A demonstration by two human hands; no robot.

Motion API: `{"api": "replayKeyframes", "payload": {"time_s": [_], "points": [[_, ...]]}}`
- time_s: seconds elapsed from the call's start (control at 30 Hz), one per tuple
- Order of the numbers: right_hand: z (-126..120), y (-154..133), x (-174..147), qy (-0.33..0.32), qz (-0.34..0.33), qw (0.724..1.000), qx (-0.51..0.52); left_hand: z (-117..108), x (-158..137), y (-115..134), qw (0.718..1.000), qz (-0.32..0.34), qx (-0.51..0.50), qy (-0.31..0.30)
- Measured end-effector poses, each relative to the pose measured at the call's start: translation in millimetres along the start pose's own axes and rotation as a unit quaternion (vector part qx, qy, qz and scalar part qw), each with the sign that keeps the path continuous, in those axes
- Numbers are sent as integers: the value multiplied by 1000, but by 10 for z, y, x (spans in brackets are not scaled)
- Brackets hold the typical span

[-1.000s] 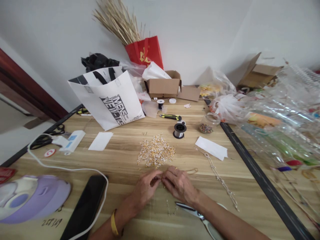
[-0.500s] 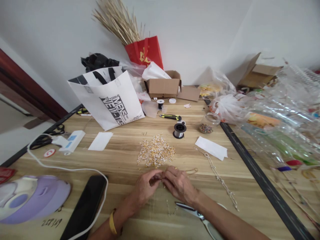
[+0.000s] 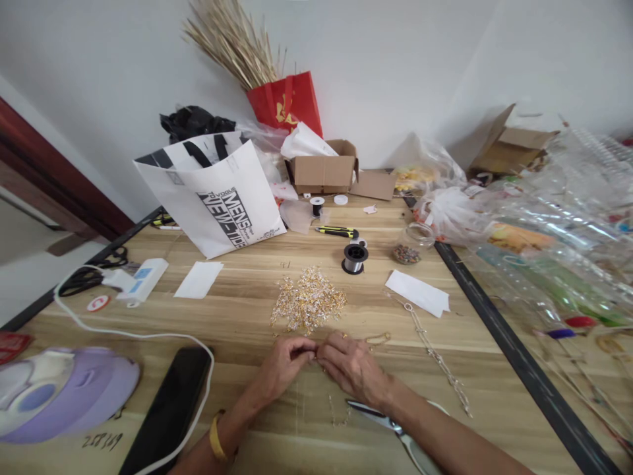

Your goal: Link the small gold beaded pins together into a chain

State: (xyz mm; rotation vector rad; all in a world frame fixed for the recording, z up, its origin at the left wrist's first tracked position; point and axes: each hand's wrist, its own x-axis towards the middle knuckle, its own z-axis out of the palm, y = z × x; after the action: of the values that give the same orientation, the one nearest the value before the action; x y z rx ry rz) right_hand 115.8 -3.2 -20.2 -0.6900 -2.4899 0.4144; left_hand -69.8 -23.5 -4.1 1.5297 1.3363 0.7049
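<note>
My left hand [image 3: 285, 364] and my right hand [image 3: 355, 371] meet near the table's front, fingertips pinched together. A tiny piece between the left fingers is too small to name. Below the right fingers, a thin beaded strand [image 3: 340, 422] trails onto the wood; its upper end seems to run up into that hand. Just beyond the fingers lies a pile of small gold and clear beads [image 3: 309, 300]. Scissors [image 3: 395, 425] lie partly under my right forearm, their blades pointing left. A gold-coloured chain-like piece [image 3: 378, 340] rests beside my right hand.
A beaded chain [image 3: 438, 353] and white paper [image 3: 418, 293] lie right. Behind the beads are a wire spool [image 3: 355, 259], a utility knife [image 3: 337, 231] and a bead jar [image 3: 411, 245]. Left are a phone [image 3: 165, 409], a white cable [image 3: 143, 335] and a paper bag [image 3: 217, 198].
My left hand has shifted slightly left and down, its fingers now straighter and closer together. The right hand stays nearly in place, still pinching.
</note>
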Motion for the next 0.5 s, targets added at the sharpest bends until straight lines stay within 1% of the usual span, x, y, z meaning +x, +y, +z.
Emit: {"api": "replayKeyframes", "payload": {"time_s": [0.17, 0.33, 0.5], "points": [[-2, -9, -12, -26, -6, 999, -27, -27, -14, 23, 999, 18, 48, -10], [-14, -24, -20, -36, -11, 999, -34, -64, -25, 34, 995, 38, 84, -30], [-37, -39, -20, -43, -13, 998, -39, -96, -43, 55, 991, 40, 123, -43]]}}
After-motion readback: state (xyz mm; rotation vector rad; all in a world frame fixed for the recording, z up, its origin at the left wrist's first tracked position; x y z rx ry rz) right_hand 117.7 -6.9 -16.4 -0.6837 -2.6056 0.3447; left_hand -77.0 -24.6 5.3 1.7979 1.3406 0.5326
